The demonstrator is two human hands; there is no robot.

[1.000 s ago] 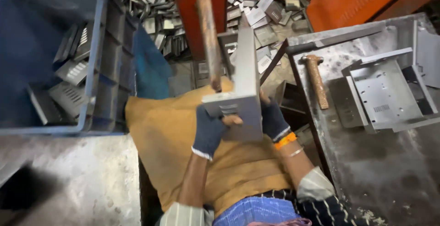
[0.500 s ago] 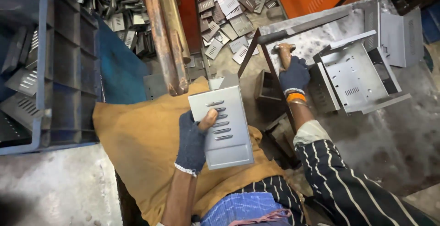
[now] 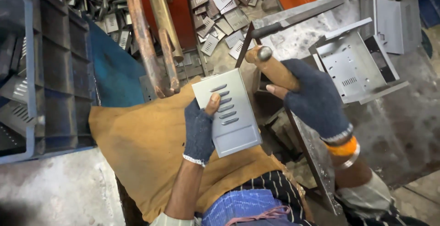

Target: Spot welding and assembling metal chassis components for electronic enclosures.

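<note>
Two gloved hands working: left hand (image 3: 200, 132) gripping louvred panel (image 3: 228, 111) over the lap cloth (image 3: 142, 148); right hand (image 3: 316, 100) clutching hammer handle (image 3: 271, 68) beside it, striking not begun.

A grey metal plate (image 3: 228, 112) with dark louvre slits lies over ochre-brown cloth (image 3: 146, 148); both hands wear dark navy knit gloves (white-edged cuffs). An orange bangle (image 3: 341, 148) rings one wrist, beside striped navy clothing (image 3: 270, 187) and a blue crate (image 3: 55, 70).
</note>
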